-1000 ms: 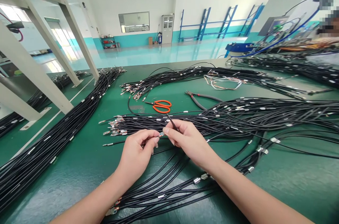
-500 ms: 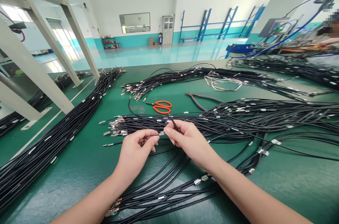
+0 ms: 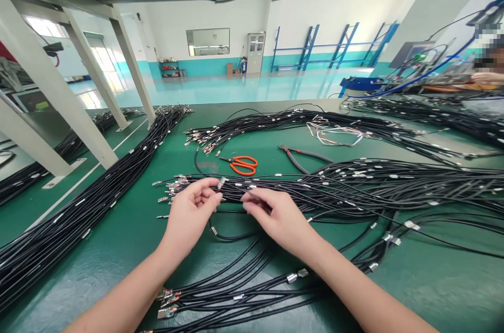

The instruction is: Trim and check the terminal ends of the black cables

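Just left of the centre, my left hand (image 3: pixel 191 209) pinches the end of a black cable, and its small metal connector (image 3: pixel 221 183) sticks up past the fingertips. The cable loops down behind this hand. To its right, my right hand (image 3: pixel 277 212) is closed around a slim dark tool (image 3: pixel 255 197), mostly hidden by the fingers and blurred; its kind cannot be made out. A gap separates the two hands. Behind them lies a bundle of black cables (image 3: pixel 334 178) with metal connectors at the left end. Nearer me, another cable bundle (image 3: pixel 220 299) spreads over the green table (image 3: pixel 118 280).
Orange-handled scissors (image 3: pixel 243 165) and grey-handled cutting pliers (image 3: pixel 301 157) lie beyond the hands. More black cables (image 3: pixel 129 157) run along the left, near white frame posts (image 3: pixel 134 60). Loose white wires (image 3: pixel 338 138) rest on the far bundle. Another person's hand (image 3: pixel 486 78) shows at far right.
My hands have moved apart. The connector in my left hand now points upward, away from the right hand. The dark tool has tipped lower, and the view has shifted slightly.
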Tool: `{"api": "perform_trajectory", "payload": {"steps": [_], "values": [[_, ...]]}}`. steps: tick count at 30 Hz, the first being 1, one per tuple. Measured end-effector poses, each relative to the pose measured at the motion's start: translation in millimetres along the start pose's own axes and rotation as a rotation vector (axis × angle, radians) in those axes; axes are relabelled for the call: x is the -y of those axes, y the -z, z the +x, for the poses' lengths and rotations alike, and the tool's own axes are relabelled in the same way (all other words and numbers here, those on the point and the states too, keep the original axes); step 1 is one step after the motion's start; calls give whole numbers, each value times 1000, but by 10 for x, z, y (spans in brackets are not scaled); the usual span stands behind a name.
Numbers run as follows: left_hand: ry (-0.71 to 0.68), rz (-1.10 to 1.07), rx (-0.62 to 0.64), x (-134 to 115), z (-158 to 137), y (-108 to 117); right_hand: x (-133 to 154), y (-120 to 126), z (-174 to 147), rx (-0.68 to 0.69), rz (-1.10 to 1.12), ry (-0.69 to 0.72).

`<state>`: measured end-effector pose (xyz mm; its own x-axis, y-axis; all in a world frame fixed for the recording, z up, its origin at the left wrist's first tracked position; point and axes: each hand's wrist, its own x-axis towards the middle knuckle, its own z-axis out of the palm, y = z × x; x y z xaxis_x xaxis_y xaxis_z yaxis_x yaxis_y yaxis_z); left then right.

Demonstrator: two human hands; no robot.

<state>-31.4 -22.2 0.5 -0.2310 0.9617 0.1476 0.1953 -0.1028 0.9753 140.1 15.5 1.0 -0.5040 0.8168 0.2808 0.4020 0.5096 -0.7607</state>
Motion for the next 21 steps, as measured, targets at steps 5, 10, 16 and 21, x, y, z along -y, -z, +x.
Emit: {"api": "perform_trajectory", "payload": {"steps": [5, 10, 16, 21], "values": [[70, -35, 43, -164, 53, 219, 6, -63, -80, 285, -283, 182], [145, 280, 130, -146, -183, 529, 30, -63, -122, 459, -270, 253], [83, 749, 225, 89, -714, 757, 74, -76, -151, 553, -226, 256], [2, 916, 294, 65, -953, 724, -19, -233, -45, 217, -506, 252]]}}
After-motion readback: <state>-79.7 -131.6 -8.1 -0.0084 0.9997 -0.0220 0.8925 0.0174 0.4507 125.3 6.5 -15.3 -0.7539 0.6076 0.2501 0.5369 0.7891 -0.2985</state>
